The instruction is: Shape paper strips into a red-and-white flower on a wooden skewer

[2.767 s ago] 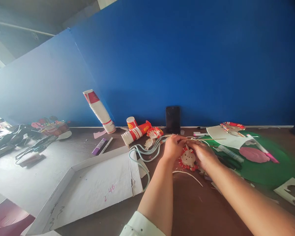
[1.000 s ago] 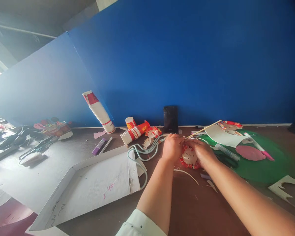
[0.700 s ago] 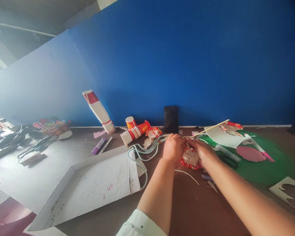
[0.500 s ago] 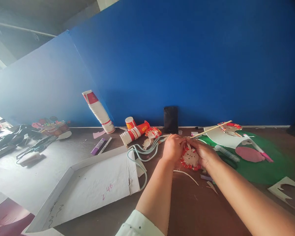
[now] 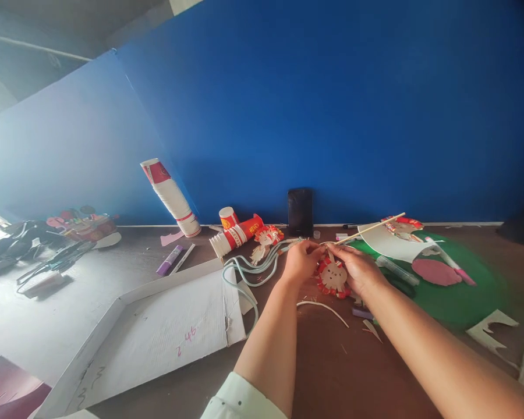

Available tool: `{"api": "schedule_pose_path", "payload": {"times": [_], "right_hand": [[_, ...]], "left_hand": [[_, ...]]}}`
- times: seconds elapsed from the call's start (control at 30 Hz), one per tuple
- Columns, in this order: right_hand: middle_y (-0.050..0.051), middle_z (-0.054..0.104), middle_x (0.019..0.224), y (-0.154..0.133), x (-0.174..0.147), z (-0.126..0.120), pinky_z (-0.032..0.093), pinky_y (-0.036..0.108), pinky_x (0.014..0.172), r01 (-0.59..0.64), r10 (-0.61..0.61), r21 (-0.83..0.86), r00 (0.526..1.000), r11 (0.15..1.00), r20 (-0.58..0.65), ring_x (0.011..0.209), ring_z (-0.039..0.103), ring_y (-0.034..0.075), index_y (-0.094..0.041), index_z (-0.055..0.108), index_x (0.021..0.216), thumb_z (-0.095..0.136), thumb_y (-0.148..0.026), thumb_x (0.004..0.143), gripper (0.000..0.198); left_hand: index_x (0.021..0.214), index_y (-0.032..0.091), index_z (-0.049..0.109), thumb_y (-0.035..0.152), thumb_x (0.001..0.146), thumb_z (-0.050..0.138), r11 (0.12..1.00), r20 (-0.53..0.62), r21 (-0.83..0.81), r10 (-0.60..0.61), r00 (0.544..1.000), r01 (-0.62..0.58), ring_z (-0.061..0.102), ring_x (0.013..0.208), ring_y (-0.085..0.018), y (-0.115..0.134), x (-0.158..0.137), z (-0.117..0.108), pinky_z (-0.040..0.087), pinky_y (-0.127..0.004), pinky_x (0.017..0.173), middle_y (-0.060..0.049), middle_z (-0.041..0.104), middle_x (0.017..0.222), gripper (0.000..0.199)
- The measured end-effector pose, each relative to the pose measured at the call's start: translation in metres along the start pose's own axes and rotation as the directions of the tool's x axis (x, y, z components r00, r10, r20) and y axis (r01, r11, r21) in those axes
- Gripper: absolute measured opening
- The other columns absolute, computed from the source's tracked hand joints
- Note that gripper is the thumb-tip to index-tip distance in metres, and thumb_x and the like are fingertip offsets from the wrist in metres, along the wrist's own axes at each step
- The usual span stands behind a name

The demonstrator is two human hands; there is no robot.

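My left hand (image 5: pixel 304 261) is closed in a pinch, its fingertips close to those of my right hand (image 5: pixel 361 269). A thin pale strand (image 5: pixel 325 244) shows between the fingertips; what the left fingers grip is too small to make out. Below them is a paper animal face (image 5: pixel 332 278) with upright ears, drawn eyes and a red-and-white fringe. My right fingers close at its ear and side edge. A thin wooden stick (image 5: pixel 370 230) slants up to the right from behind my right fingers; I cannot tell whether it is held.
A shallow white box lid (image 5: pixel 157 337) and looped pale cord (image 5: pixel 248 266) are at left. Behind stand stacked paper cups (image 5: pixel 171 198), cups lying down (image 5: pixel 236 235) and a black phone (image 5: pixel 300 212). At right, a green sheet (image 5: pixel 463 297) carries markers (image 5: pixel 452 262) and a pink oval (image 5: pixel 435 272).
My left hand has turned slightly and its fingers are spread a little more at the pinch, exposing the strand. The whole view has shifted slightly; the table things stay put.
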State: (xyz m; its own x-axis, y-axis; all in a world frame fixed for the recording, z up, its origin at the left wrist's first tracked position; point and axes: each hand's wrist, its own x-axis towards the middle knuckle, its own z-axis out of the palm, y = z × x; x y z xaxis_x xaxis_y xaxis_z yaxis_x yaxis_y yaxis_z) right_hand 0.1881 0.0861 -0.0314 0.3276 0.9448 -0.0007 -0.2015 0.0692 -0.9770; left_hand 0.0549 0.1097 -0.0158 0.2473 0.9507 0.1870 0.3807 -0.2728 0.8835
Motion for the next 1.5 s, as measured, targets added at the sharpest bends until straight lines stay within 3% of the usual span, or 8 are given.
{"api": "schedule_pose_path", "payload": {"times": [0.13, 0.43, 0.6, 0.73, 0.83, 0.97, 1.2, 1.5], "right_hand": [[0.003, 0.074, 0.073, 0.000, 0.000, 0.001, 0.054, 0.038, 0.064, -0.139, 0.136, 0.084, 0.990, 0.987, 0.037, 0.068, 0.069, 0.026, -0.026, 0.070, 0.073, 0.075, -0.040, 0.060, 0.020], [0.001, 0.074, 0.074, -0.009, -0.006, 0.003, 0.053, 0.034, 0.065, -0.222, 0.216, 0.136, 0.975, 0.966, 0.056, 0.067, 0.068, 0.023, -0.024, 0.072, 0.073, 0.079, -0.030, 0.056, 0.020], [0.001, 0.073, 0.071, -0.011, -0.005, 0.002, 0.052, 0.034, 0.064, -0.203, 0.200, 0.120, 0.979, 0.972, 0.035, 0.066, 0.067, 0.022, -0.024, 0.073, 0.073, 0.079, -0.033, 0.057, 0.019], [0.003, 0.073, 0.075, -0.008, -0.003, -0.001, 0.052, 0.032, 0.063, -0.199, 0.189, 0.146, 0.979, 0.969, 0.079, 0.068, 0.068, 0.021, -0.021, 0.072, 0.074, 0.079, -0.031, 0.058, 0.020], [0.005, 0.073, 0.075, -0.007, -0.002, -0.004, 0.051, 0.030, 0.058, -0.262, 0.235, 0.162, 0.957, 0.951, 0.169, 0.065, 0.067, 0.020, -0.019, 0.071, 0.078, 0.077, -0.031, 0.062, 0.021], [0.005, 0.072, 0.074, -0.009, -0.003, -0.006, 0.050, 0.027, 0.057, -0.321, 0.277, 0.154, 0.927, 0.934, 0.252, 0.062, 0.065, 0.016, -0.018, 0.069, 0.077, 0.074, -0.030, 0.067, 0.016], [0.004, 0.071, 0.071, -0.011, -0.005, -0.004, 0.049, 0.028, 0.058, -0.296, 0.263, 0.142, 0.941, 0.945, 0.214, 0.061, 0.064, 0.016, -0.019, 0.068, 0.073, 0.074, -0.034, 0.067, 0.017], [0.000, 0.071, 0.067, -0.013, -0.005, -0.004, 0.049, 0.027, 0.057, -0.291, 0.273, 0.065, 0.940, 0.955, 0.205, 0.058, 0.063, 0.015, -0.021, 0.071, 0.068, 0.078, -0.019, 0.054, 0.016]], "left_hand": [[0.079, 0.017, 0.070, 0.037, 0.079, 0.061, 0.999, 0.005, 0.052, 0.009, 1.000, -0.009, 0.056, 0.066, -0.012, 0.000, 0.000, -0.001, 0.041, -0.022, 0.062, -0.001, 0.066, 0.072, 0.022], [0.074, 0.016, 0.070, 0.033, 0.077, 0.062, 0.998, 0.024, -0.056, -0.019, 1.000, 0.021, 0.052, 0.060, -0.010, -0.001, 0.002, -0.003, 0.038, -0.021, 0.059, 0.002, 0.061, 0.064, 0.020], [0.075, 0.015, 0.070, 0.039, 0.073, 0.067, 0.990, 0.074, -0.141, -0.008, 0.997, 0.019, 0.053, 0.061, -0.010, 0.000, 0.003, -0.005, 0.039, -0.021, 0.059, 0.001, 0.063, 0.066, 0.025], [0.071, 0.014, 0.069, 0.042, 0.071, 0.068, 0.981, 0.044, -0.186, -0.038, 0.998, 0.046, 0.051, 0.060, -0.010, 0.001, 0.003, -0.004, 0.039, -0.021, 0.059, 0.001, 0.061, 0.063, 0.028], [0.071, 0.014, 0.069, 0.042, 0.071, 0.067, 0.977, 0.048, -0.202, -0.064, 0.997, 0.073, 0.050, 0.058, -0.009, 0.001, 0.002, -0.004, 0.038, -0.021, 0.057, 0.001, 0.059, 0.062, 0.028], [0.073, 0.014, 0.070, 0.038, 0.074, 0.065, 0.987, 0.048, -0.146, -0.064, 0.997, 0.071, 0.049, 0.057, -0.009, 0.000, 0.002, -0.003, 0.037, -0.021, 0.056, 0.001, 0.059, 0.061, 0.025], [0.071, 0.016, 0.068, 0.030, 0.076, 0.062, 0.999, 0.009, -0.041, -0.012, 1.000, 0.013, 0.050, 0.058, -0.009, -0.002, 0.003, -0.003, 0.037, -0.021, 0.057, 0.002, 0.060, 0.062, 0.016], [0.074, 0.018, 0.070, 0.029, 0.078, 0.062, 0.999, 0.014, 0.035, 0.018, 1.000, -0.018, 0.054, 0.064, -0.010, -0.002, 0.002, -0.008, 0.038, -0.021, 0.060, 0.001, 0.064, 0.068, 0.014]]}}
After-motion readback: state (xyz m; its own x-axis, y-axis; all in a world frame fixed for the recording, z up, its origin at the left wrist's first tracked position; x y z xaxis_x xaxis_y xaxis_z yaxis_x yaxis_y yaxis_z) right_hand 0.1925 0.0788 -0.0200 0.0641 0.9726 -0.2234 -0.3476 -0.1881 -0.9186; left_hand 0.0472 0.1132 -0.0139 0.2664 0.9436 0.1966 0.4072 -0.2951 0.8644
